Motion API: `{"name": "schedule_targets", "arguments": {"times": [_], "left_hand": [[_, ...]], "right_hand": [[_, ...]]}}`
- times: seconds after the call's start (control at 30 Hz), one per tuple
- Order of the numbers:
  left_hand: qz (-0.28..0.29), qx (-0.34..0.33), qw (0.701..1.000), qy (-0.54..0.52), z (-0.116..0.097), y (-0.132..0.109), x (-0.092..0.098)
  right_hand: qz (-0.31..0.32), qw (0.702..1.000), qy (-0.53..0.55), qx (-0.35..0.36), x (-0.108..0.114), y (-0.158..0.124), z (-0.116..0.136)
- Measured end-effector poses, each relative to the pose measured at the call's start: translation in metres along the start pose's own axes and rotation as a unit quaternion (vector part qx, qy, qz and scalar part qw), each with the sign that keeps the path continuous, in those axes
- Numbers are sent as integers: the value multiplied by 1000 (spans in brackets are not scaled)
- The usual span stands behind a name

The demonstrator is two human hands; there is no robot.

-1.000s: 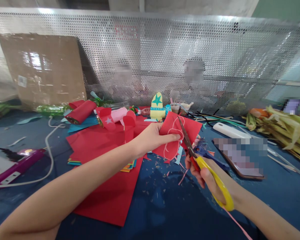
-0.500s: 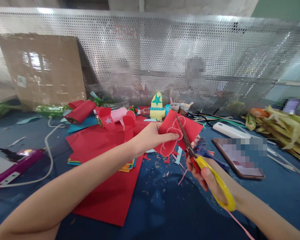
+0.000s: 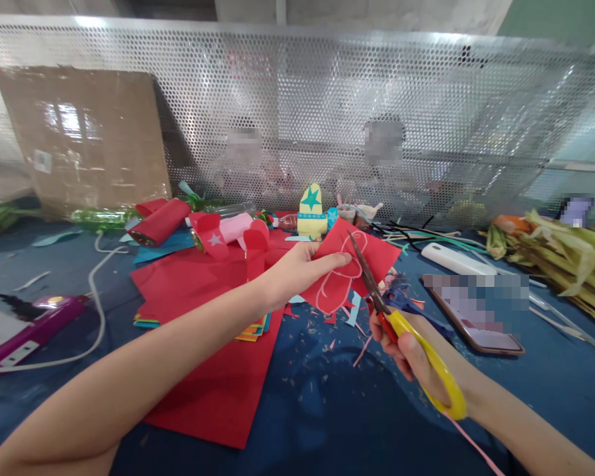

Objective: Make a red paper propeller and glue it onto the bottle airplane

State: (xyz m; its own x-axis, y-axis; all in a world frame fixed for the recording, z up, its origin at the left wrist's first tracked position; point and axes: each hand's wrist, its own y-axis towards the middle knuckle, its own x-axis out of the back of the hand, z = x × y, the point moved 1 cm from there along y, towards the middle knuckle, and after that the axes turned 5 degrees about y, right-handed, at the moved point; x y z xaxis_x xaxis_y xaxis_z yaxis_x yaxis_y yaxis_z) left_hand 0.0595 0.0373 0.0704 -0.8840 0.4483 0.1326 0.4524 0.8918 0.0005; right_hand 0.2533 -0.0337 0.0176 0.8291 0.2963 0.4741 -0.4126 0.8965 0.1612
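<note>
My left hand [image 3: 300,271] pinches a small red paper sheet [image 3: 371,254] with a white drawn outline and holds it above the blue table [image 3: 327,410]. My right hand [image 3: 416,357] grips yellow-handled scissors [image 3: 426,360]; their blades [image 3: 364,274] cut into the red sheet along the drawn line. Paper scraps [image 3: 350,317] lie on the table just below the cut.
Large red sheets [image 3: 213,344] lie under my left arm. Behind them stand red paper rolls [image 3: 161,221], a yellow star craft [image 3: 311,211] and a cardboard box [image 3: 84,135]. A phone [image 3: 476,311], a white case [image 3: 451,259] and green stalks [image 3: 560,254] sit right; a purple tool [image 3: 30,324] with cable sits left. A perforated metal screen [image 3: 426,112] closes the back.
My left hand has turned and tilted the red sheet a little, lowering its near edge. The scissor blades have shifted slightly left along the drawn line. My right hand stays in place.
</note>
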Motion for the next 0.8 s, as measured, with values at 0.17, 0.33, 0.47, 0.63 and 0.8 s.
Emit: {"name": "schedule_targets", "arguments": {"times": [0.17, 0.33, 0.47, 0.63, 0.8], "left_hand": [[-3, 5, 1000, -4, 1, 0, 0], [-5, 6, 1000, -3, -2, -1, -1], [-4, 5, 1000, -6, -4, -2, -1], [-2, 6, 1000, -10, -3, -2, -2], [-2, 3, 1000, -15, -2, -1, -1]], "right_hand": [[-11, 1000, 1, -4, 0, -1, 1], [5, 1000, 3, -18, 0, -2, 1], [2, 1000, 6, -22, 1, -2, 1], [3, 1000, -3, -14, 1, -2, 1], [5, 1000, -5, -18, 1, -1, 1]]}}
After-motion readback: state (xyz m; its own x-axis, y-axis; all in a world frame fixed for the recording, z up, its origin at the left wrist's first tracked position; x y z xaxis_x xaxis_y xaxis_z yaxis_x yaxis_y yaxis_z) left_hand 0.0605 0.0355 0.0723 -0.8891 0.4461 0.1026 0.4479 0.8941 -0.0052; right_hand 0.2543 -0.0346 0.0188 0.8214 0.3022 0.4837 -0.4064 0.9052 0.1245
